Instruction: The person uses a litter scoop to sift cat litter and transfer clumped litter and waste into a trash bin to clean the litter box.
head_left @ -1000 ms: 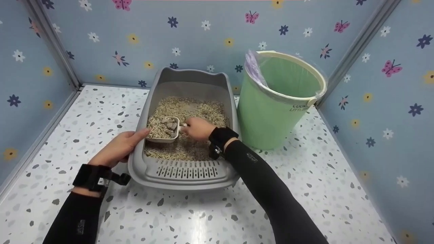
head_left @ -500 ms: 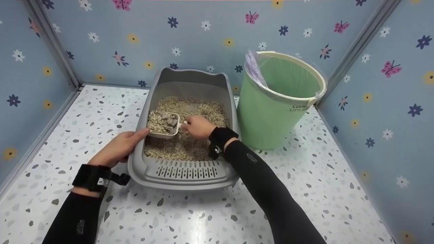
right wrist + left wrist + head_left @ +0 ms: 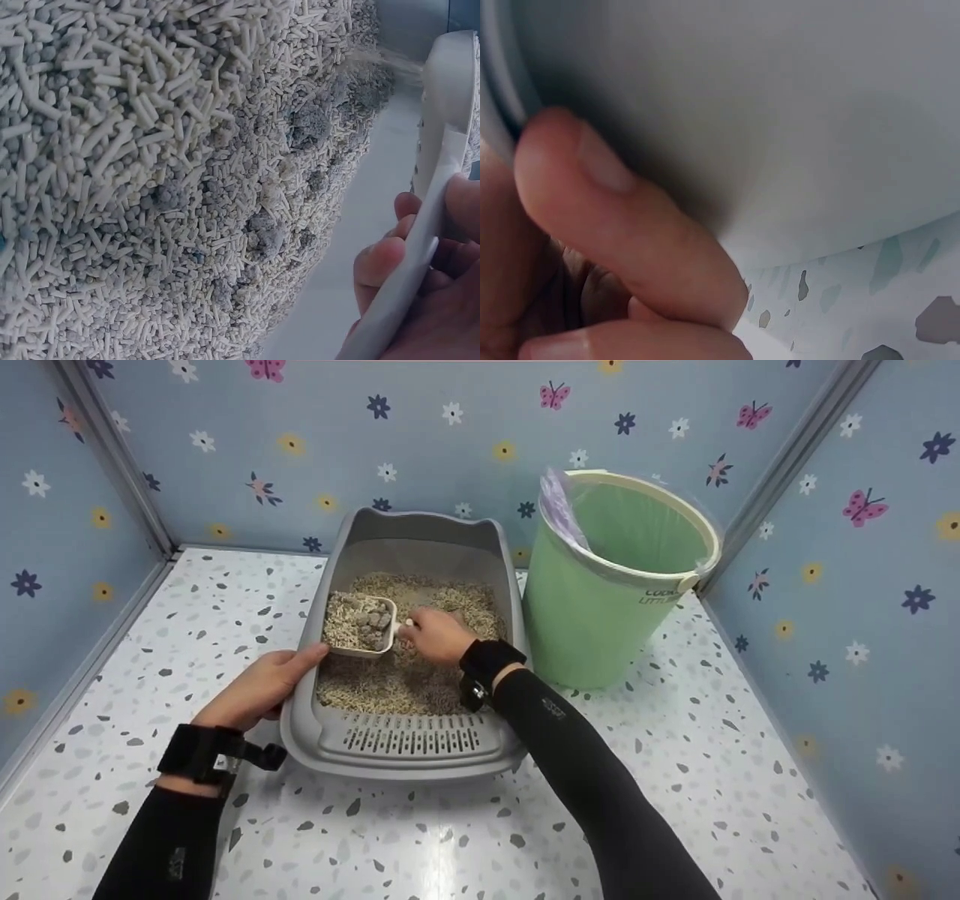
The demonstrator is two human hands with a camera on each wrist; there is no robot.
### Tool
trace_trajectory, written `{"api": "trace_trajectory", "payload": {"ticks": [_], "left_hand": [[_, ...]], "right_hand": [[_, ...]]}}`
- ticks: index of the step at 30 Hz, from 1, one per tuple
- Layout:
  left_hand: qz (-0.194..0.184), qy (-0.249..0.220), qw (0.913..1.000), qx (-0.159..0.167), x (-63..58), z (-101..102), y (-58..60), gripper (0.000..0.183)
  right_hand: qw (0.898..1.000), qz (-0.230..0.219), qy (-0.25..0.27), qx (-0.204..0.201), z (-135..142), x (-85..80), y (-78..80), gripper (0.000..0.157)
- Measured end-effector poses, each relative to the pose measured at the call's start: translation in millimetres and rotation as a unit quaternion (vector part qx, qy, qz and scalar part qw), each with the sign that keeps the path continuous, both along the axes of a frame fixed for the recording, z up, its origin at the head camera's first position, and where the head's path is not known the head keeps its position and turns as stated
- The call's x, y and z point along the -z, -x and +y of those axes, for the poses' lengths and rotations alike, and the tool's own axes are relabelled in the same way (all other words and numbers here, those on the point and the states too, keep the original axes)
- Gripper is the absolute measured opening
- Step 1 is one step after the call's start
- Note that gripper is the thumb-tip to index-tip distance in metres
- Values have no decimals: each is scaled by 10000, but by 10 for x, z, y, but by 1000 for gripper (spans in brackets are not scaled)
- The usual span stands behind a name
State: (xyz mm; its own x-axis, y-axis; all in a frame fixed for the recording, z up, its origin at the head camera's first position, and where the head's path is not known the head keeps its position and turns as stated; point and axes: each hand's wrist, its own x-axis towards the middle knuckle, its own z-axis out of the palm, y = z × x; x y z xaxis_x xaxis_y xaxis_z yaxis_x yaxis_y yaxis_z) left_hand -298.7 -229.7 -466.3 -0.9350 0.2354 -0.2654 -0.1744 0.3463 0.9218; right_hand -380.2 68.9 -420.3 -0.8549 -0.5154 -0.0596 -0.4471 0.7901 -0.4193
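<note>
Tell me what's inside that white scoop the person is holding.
The scoop holds pale litter pellets, with greyish clumps gathered toward the handle side. Its floor can't be seen from above, because these contents cover it.

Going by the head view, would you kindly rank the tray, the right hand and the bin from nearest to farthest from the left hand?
1. Tray: its left rim is in the left hand's grip.
2. Right hand: over the tray, holding the scoop.
3. Bin: on the tray's right side.
</note>
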Motion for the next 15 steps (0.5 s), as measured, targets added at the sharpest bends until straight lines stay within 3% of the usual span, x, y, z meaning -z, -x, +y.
{"api": "trace_trajectory", "payload": {"ticks": [15], "left_hand": [[53, -38, 10000, 21, -13, 19, -13, 88]], "right_hand": [[9989, -190, 377, 207, 40, -48, -5, 28]]}}
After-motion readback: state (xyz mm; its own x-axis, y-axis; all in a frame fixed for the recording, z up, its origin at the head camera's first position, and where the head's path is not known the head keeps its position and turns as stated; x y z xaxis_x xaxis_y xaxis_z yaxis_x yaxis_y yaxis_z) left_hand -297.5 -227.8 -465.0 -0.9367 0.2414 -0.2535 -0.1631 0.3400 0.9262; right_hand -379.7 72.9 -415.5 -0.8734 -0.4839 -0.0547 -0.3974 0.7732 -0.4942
